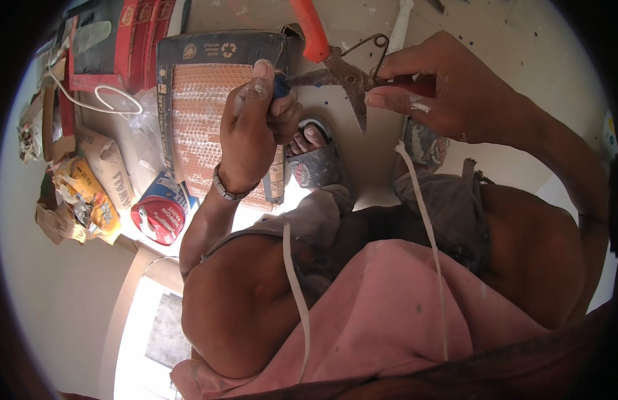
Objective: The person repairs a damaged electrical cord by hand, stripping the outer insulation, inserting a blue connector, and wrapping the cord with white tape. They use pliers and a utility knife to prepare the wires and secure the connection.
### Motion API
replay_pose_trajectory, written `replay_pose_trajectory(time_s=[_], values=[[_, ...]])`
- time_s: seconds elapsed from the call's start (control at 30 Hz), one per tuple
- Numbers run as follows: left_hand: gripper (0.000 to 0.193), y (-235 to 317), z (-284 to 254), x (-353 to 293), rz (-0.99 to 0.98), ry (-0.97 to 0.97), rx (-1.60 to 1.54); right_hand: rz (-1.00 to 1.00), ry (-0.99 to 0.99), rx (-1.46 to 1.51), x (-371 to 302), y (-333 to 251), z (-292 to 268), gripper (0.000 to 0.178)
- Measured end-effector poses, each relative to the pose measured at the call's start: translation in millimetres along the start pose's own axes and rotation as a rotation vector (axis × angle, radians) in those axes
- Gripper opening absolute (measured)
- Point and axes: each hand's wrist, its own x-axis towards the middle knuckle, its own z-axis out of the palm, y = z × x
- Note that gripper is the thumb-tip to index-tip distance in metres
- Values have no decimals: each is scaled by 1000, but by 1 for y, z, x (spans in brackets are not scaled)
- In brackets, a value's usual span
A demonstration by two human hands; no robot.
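In my right hand [445, 90] is a pair of pruning shears [352, 83] with red handles and worn, dark metal blades. My fingers pinch one handle near the bare wire spring [373, 48]; the other handle sticks up and away. The blades are spread wide, one pointing down and the other toward my left hand [255, 120]. That hand is closed with the thumb raised, gripping a small blue piece [281, 86] whose full shape is hidden by the fingers. The tip of the left-pointing blade meets the blue piece or lies right beside it.
A black-edged cardboard box [222, 50] stands behind my left hand. Farther left are a red and black box [132, 47], a white cable [115, 100], a red-lidded paint bucket [159, 217] and a torn yellow bag [85, 197]. My sandaled foot [315, 160] is below the shears.
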Motion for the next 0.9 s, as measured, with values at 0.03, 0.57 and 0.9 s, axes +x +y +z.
replay_pose_trajectory(time_s=[0.03,0.57,0.9], values=[[47,-3,4,-1,87,21,74,128,-86,182,0,-5,-1,32],[50,-11,-13,23,356,-7,510,95,41,-64,-4,-1,-4,24],[43,-2,-8,18,-249,-136,-202,-11,1,-264,1,4,-6,18]])
